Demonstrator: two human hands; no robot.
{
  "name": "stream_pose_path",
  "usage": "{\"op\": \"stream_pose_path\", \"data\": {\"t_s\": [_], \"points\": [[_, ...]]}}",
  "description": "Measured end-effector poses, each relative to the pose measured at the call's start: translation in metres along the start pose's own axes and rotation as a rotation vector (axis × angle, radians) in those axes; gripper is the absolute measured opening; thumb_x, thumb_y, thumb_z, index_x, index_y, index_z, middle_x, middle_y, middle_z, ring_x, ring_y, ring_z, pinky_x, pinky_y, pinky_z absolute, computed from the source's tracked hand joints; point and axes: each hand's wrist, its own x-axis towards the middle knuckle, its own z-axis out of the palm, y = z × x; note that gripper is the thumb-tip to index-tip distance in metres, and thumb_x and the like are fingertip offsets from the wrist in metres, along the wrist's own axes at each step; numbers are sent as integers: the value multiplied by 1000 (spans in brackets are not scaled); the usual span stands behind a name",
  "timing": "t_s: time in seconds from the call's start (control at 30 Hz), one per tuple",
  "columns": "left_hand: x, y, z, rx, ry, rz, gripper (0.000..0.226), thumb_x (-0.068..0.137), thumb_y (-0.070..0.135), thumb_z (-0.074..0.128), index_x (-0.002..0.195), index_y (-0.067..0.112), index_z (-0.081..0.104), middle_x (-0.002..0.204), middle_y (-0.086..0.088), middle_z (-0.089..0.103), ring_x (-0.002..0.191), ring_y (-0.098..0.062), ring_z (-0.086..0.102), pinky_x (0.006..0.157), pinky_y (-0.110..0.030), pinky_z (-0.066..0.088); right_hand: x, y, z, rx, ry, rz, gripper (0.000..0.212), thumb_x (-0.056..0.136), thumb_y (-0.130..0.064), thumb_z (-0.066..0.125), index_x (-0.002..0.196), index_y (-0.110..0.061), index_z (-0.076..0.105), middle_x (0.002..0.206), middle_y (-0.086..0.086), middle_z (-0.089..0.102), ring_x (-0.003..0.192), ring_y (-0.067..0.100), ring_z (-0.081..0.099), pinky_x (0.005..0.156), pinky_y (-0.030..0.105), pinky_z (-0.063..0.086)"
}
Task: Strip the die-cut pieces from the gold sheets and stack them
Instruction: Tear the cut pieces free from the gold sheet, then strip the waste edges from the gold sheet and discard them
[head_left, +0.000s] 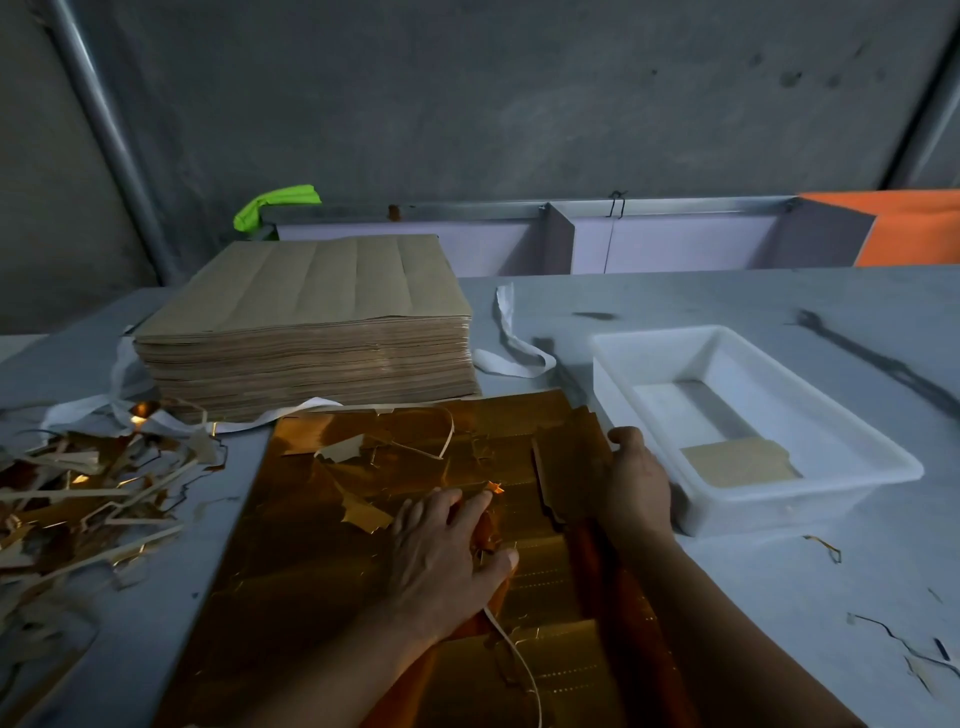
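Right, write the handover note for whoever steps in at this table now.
Left hand: flat, fingers spread, pressing the shiny gold foil sheet on the grey table.
Right hand: at the sheet's right edge, fingers hidden, grip unclear.
Done: heap of stripped waste strips at left; one tan die-cut piece shows in the white plastic tray.
Left: this sheet carries loose offcuts; the tall stack of brown-backed sheets waits behind it.
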Motion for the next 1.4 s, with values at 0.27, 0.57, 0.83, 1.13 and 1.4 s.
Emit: {"op": "stream_pose_path", "data": {"t_s": [0.27,0.57,0.83,1.13,1.4], "points": [[-1,0,-1,-33,21,-1,80,83,79,37,151,43,14,155,10,17,144,-16,9,119,-38,4,-8,-4,1,-278,5,-122,33,99,-13,49,132,-14,42,128,11,54,110,27,52,83,36,44],[-2,0,-4,-253,36,-14,73,83,79,36,147,45,25,148,15,22,135,-10,25,99,-27,28,-16,-27,1,-138,-43,-270,40,98,-22,51,137,-15,44,132,10,51,117,26,48,88,36,40],[-9,-3,-42,-885,397,-34,46,82,66,31,99,36,60,102,9,59,94,3,55,72,-3,39,-29,-52,13,-48,-121,-426,35,97,-19,55,131,-23,50,122,-1,56,97,8,44,81,24,40],[-9,-47,-46,-661,492,-308,18,100,10,48,91,22,58,94,5,57,79,-3,52,59,-18,36,-55,-78,21,44,-469,-579,28,98,-13,55,119,-31,58,105,-15,56,83,-1,59,63,11,49],[-22,-62,-37,-394,306,-336,26,95,8,49,98,33,56,108,11,48,104,-7,48,76,-17,39,-74,-66,35,-340,-742,-617,28,101,-24,51,128,-27,54,131,-3,48,117,15,50,96,29,50]]}}
